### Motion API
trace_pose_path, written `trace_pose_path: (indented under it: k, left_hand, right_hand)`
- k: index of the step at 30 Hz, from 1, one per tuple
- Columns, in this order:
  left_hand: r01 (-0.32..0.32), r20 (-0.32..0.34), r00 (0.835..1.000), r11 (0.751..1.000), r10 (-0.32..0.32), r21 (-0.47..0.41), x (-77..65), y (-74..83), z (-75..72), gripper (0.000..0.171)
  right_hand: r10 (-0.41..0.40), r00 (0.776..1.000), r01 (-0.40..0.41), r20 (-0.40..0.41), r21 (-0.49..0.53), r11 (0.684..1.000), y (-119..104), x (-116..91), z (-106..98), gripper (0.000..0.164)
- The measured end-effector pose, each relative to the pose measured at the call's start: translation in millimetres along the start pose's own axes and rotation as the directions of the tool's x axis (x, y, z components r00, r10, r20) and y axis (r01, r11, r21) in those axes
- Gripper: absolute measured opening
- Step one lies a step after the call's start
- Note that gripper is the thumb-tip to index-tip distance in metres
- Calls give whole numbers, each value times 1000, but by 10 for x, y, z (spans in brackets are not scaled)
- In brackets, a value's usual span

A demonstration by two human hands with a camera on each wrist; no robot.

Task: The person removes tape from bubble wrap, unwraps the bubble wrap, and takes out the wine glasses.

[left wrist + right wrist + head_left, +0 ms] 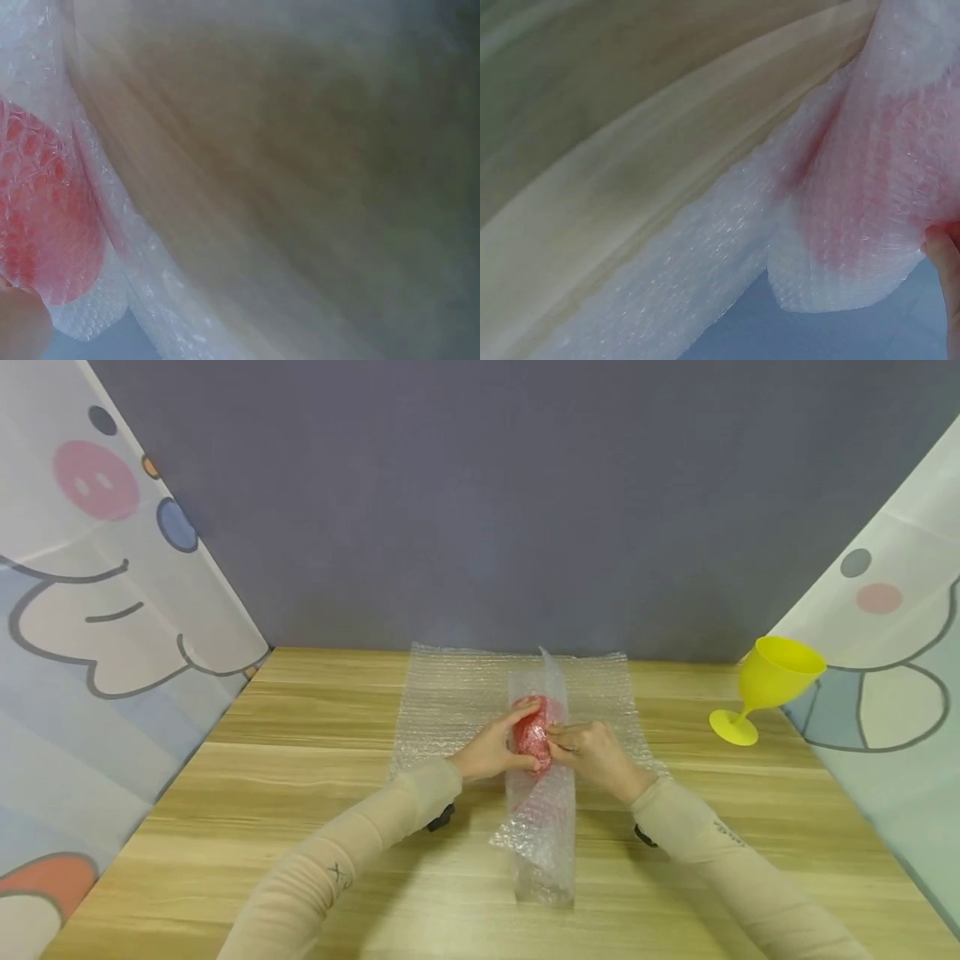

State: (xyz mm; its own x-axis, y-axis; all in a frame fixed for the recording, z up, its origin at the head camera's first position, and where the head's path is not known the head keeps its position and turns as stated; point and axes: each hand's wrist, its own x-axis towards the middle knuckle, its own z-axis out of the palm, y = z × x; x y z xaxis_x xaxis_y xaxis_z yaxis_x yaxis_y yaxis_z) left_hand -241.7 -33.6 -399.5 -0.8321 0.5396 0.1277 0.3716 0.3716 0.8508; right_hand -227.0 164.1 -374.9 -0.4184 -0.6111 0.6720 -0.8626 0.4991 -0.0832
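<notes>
Table [300,827], wood-grained, is meeting a grey wall [480,510] at 12 o'clock; cartoon-printed curtains [75,610] are flanking at 10 and 2. Red object [534,739], its exact shape uncertain through the film, is lying mid-table within bubble wrap [546,827]. Left hand [487,753] is grasping it from 9 o'clock; right hand [594,752] is pinching the wrap at 3. Yellow goblet [776,681] is resting well apart, towards 3, near the table's side edge; wood is extending towards 8.

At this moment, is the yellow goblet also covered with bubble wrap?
No, the yellow goblet stands uncovered on the wooden table, apart from the bubble wrap around the red object.
</notes>
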Motion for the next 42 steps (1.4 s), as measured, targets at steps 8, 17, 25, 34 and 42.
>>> trace_pose_path:
  k: [8,17,25,34,42]
  left_hand:
    - [22,-2,1000,1000,-22,16,-38,11,44,94]
    - [4,10,1000,1000,-4,14,-37,-24,106,98]
    - [-34,3,999,998,34,52,-14,-12,82,99]
    - [-80,-2,997,991,81,108,0,-7,34,98]
    - [-101,20,995,984,100,148,15,-12,30,98]
  right_hand:
    - [34,999,-34,-9,46,998,-17,-37,8,14]
    - [57,998,-56,-14,60,997,-35,-67,-5,11]
    - [131,990,-124,-55,120,985,-10,-74,23,6]
    - [198,976,-181,-87,176,968,1,-68,59,7]
    - [187,971,-164,-146,156,974,27,-102,87,10]
